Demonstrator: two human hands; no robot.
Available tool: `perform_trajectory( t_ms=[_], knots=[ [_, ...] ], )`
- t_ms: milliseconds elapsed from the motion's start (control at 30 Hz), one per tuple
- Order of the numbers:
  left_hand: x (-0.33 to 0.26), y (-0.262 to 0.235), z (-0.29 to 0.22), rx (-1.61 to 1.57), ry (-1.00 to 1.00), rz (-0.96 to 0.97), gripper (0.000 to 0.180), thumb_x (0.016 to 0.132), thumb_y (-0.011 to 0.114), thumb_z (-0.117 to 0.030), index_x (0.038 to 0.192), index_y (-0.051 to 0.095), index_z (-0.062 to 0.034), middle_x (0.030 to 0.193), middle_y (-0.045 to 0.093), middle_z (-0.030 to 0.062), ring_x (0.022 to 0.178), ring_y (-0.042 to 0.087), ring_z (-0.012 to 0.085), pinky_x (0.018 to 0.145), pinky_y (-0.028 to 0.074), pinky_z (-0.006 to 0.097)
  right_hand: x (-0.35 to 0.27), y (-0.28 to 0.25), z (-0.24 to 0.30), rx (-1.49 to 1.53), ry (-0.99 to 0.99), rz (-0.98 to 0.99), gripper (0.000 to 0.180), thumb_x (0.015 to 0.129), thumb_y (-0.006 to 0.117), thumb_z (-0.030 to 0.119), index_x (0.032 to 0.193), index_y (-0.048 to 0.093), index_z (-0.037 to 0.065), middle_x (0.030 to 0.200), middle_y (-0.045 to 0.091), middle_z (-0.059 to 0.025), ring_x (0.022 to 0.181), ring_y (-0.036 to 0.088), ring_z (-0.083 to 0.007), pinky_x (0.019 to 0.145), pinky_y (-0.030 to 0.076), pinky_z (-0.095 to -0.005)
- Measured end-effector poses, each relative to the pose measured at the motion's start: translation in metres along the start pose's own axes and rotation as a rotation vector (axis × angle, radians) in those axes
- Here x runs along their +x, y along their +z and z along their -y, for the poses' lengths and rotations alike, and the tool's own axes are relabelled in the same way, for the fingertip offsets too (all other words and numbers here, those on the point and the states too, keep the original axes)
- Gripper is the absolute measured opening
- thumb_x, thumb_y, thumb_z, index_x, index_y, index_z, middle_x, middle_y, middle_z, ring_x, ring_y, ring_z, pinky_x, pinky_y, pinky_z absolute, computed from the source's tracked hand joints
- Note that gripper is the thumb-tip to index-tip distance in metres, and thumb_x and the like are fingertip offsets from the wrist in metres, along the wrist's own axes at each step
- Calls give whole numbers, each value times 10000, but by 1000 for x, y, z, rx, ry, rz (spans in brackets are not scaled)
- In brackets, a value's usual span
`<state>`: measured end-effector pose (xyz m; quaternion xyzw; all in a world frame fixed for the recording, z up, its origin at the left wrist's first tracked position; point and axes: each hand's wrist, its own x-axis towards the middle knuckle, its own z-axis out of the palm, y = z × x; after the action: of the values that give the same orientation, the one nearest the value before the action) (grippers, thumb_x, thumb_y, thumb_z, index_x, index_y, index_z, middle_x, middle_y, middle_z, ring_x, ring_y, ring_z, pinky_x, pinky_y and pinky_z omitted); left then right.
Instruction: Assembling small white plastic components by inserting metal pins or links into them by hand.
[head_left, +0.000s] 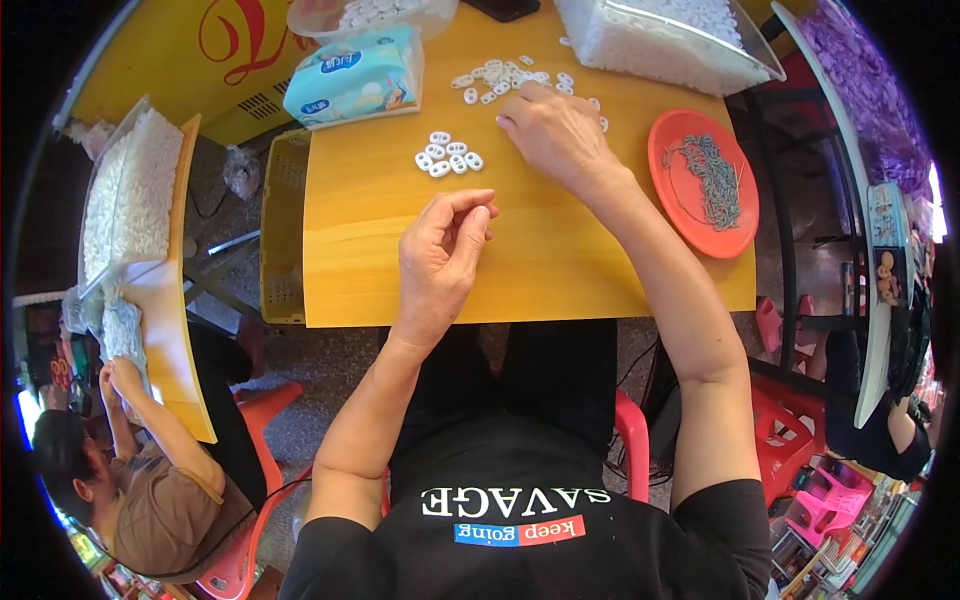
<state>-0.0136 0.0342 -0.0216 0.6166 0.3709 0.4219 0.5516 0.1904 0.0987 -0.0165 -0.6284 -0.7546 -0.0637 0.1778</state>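
On the yellow table, my left hand is held palm inward with its fingers curled and the thumb close to the index finger. Whatever it may hold is hidden. Just beyond it lies a small group of white oval plastic pieces with two holes each. My right hand reaches forward over a looser scatter of the same white pieces, back of the hand up. Its thumb is apart from the bent fingers, whose tips are partly hidden; no piece shows in them.
A red oval plate with grey-green thin pieces sits at the right edge. At the back stand a tissue pack, a round tub and a clear bin of white pieces. Another person works at a table on the left.
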Motion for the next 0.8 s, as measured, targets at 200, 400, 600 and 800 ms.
perform_trajectory(
  t_ms=[200, 400, 600, 800],
  knots=[
    [2, 1, -7, -181, -57, -31, 195, 977, 565, -51, 1154, 616, 11, 943, 658, 56, 791, 597, 82, 735, 505, 225, -20, -13, 10, 438, 90, -50, 200, 876, 635, 214, 899, 706, 28, 795, 673, -144, 715, 667, -248, 657, 522, -378],
    [5, 10, -12, -260, 11, -51, 193, 982, 572, -73, 1158, 592, 3, 967, 650, 57, 787, 590, 77, 731, 505, 227, -54, -46, 37, 1165, 525, 222, 288, 936, 648, 306, 934, 682, 19, 737, 594, 33, 647, 493, -43, 565, 414, -213],
    [2, 22, -16, -311, -43, -37, 189, 988, 564, -79, 1149, 579, 18, 969, 643, 73, 790, 605, 114, 732, 510, 251, -78, -54, 45, 1258, 578, 204, 253, 946, 633, 263, 945, 670, 13, 713, 566, 42, 621, 486, -45, 550, 403, -213],
    [-3, 25, -11, -361, -164, 16, 146, 963, 605, -65, 1082, 606, 18, 915, 646, 49, 746, 590, 90, 707, 496, 225, -96, -44, 50, 804, 140, -231, 100, 868, 667, 76, 855, 624, -13, 800, 608, -123, 628, 617, -213, 572, 494, -327]
  ],
)
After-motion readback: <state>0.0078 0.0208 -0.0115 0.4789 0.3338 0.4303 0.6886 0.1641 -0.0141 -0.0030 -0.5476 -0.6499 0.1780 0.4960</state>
